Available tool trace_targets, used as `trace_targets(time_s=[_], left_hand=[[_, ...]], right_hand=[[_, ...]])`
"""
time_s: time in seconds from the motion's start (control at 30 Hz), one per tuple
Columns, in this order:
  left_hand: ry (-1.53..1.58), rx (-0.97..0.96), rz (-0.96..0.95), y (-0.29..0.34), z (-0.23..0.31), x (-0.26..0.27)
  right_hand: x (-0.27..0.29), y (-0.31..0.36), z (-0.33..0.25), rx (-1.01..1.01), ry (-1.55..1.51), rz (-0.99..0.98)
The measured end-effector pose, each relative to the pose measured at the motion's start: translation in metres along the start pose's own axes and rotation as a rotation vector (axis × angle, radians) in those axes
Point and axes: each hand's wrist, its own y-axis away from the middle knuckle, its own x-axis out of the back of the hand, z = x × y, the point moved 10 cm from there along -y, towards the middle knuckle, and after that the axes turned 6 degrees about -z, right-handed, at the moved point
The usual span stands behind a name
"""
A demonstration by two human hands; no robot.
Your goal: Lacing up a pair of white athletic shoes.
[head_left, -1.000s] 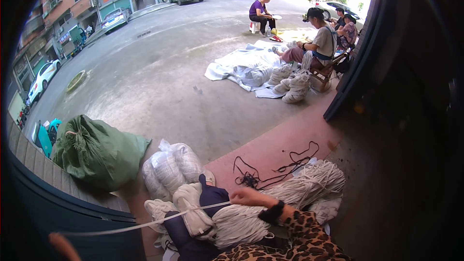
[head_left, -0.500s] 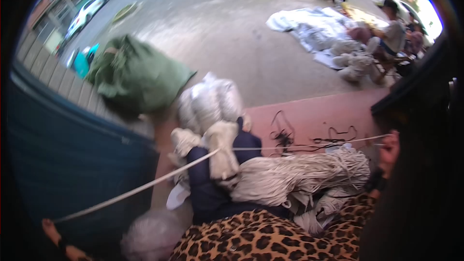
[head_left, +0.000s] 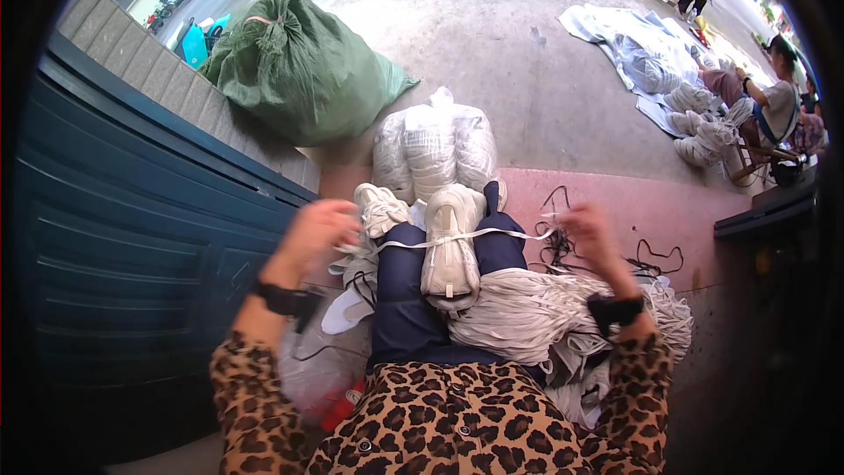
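Held a white lace [head_left: 494, 230] across the beige shoe [head_left: 451, 268] between trousered legs [head_left: 400, 299], with left hand [head_left: 327, 227] and right hand [head_left: 591, 233], blurred, apparently pinched on it at either side, probably risking slippage or snarling through slack or uneven pulling.

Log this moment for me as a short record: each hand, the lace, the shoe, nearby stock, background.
Left hand: blurred, raised by the lace's left end; grip unclear
Right hand: blurred, raised by the lace's right end; grip unclear
White lace: crosses over the shoe, between the hands
Cream shoe: on the lap
Nearby stock: bundle of cream laces at the right thigh; black laces on the pinkish floor; clear bag of pale bundles beyond the knees
Background: green sack; seated co-workers
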Motion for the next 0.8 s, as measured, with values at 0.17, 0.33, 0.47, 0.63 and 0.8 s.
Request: trace_targets(time_s=[0.17,0.33,0.47,0.63,0.8], left_hand=[[0.139,0.23,-0.34,-0.047,-0.078,-0.143],[0.248,0.379,-0.186,-0.071,-0.117,-0.158],[0.289,0.344,-0.19,-0.084,-0.116,-0.17],[0.438,0.29,-0.061,-0.084,-0.112,-0.164],[0.431,0.28,-0.008,-0.081,-0.117,-0.159]], right_hand=[[-0.155,-0.025,-0.033,0.09,-0.078,-0.392],[-0.188,-0.042,-0.015,0.06,0.265,-0.494],[-0.189,-0.055,-0.019,0.239,0.391,-0.397],[-0.193,-0.067,-0.015,0.208,0.462,-0.413],[-0.196,-0.071,-0.027,0.21,0.587,-0.449]])
